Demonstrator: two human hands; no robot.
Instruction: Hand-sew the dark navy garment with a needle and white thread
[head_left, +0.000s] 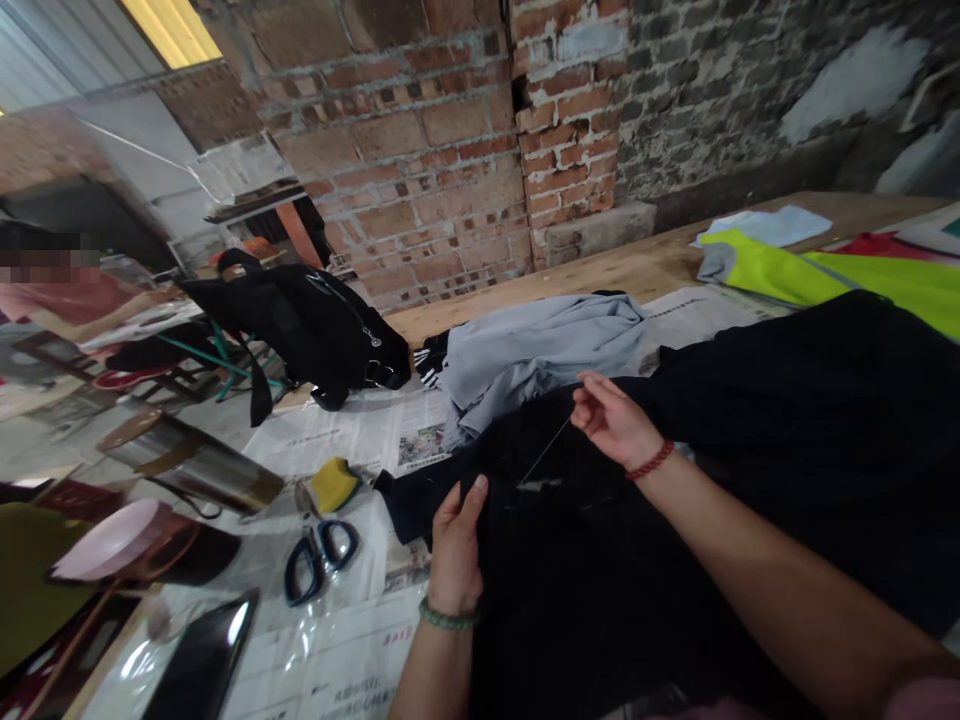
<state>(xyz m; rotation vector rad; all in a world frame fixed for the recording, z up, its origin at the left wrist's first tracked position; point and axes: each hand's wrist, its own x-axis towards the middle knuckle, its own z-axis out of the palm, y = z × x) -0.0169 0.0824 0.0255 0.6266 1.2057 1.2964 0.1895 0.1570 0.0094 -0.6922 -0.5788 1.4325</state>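
A dark garment, black to navy, spreads over the table in front of me. My left hand grips its edge, thumb on top and fingers folded into the cloth. Above the cloth my right hand is raised, thumb and fingers pinched together. A thin pale thread runs taut from those fingers down to a small light patch on the garment. Whether a needle is in the pinch is too small to tell. Blue-handled scissors lie left of my left hand, beside a yellow sponge.
Newspaper under clear plastic covers the table. To the left are a phone, a pink-topped cup and a steel flask. Behind lie a black bag, grey clothing and a neon-yellow garment. A person sits at far left.
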